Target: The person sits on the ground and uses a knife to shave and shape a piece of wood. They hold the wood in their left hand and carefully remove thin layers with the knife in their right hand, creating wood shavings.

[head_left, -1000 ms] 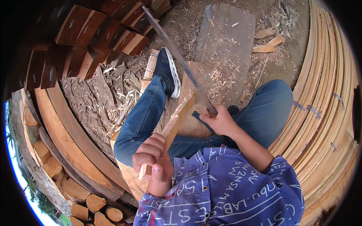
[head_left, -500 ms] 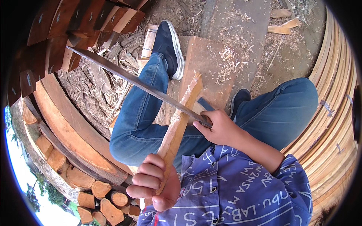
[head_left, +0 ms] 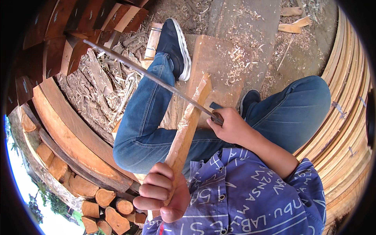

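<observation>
My left hand (head_left: 158, 192) is closed around the lower end of a squared wooden stick (head_left: 188, 125), which slants up and away over my lap. My right hand (head_left: 232, 126) grips the near end of a long machete-like blade (head_left: 145, 73). Seen almost edge-on, the dark metal crosses the stick's upper part and points to the far left. Pale cut marks show along the stick's left face. Beside my right hand, a short blue-grey flat piece (head_left: 215, 105) is partly hidden by the fingers; its kind is unclear.
A thick wooden block (head_left: 201, 55) stands between my feet, with shavings (head_left: 239, 58) on the boards beyond. Dark stacked timber (head_left: 55, 55) rises at far left, cut logs (head_left: 116, 220) at near left. Bundled long wooden strips (head_left: 333, 129) curve along the right.
The blade has slid slightly toward the near right and turned more edge-on, its tip shifting right. My right hand has drawn back a little; the left still holds the stick.
</observation>
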`<state>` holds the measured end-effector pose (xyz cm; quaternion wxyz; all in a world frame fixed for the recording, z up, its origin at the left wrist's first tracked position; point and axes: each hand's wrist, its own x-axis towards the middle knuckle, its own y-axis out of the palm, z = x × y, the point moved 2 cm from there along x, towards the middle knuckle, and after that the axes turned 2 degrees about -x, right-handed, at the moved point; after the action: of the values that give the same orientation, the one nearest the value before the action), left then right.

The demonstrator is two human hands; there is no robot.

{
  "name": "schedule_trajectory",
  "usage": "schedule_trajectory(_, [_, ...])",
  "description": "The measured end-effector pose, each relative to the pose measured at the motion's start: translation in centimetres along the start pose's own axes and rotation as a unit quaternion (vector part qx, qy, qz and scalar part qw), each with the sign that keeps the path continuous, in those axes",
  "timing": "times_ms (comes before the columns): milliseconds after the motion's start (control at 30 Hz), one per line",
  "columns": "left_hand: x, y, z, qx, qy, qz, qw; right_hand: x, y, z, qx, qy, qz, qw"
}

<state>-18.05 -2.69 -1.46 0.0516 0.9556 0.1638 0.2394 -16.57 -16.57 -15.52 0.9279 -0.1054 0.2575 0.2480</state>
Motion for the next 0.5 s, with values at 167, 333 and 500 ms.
schedule_trajectory(167, [0.1,0.2,-0.1,-0.001,-0.001,-0.015,1.0,-0.7,-0.7,3.0,0.006,-0.02,0.011,1.0])
schedule_trajectory(333, [0.1,-0.1,0.0,-0.003,-0.005,-0.004,1.0,0.5,0.0,0.7,-0.025,-0.002,-0.029,0.999])
schedule_trajectory(500, [0.2,-0.8,0.1,-0.002,-0.006,-0.03,1.0,0.0,-0.4,2.9,-0.051,0.038,0.021,0.998])
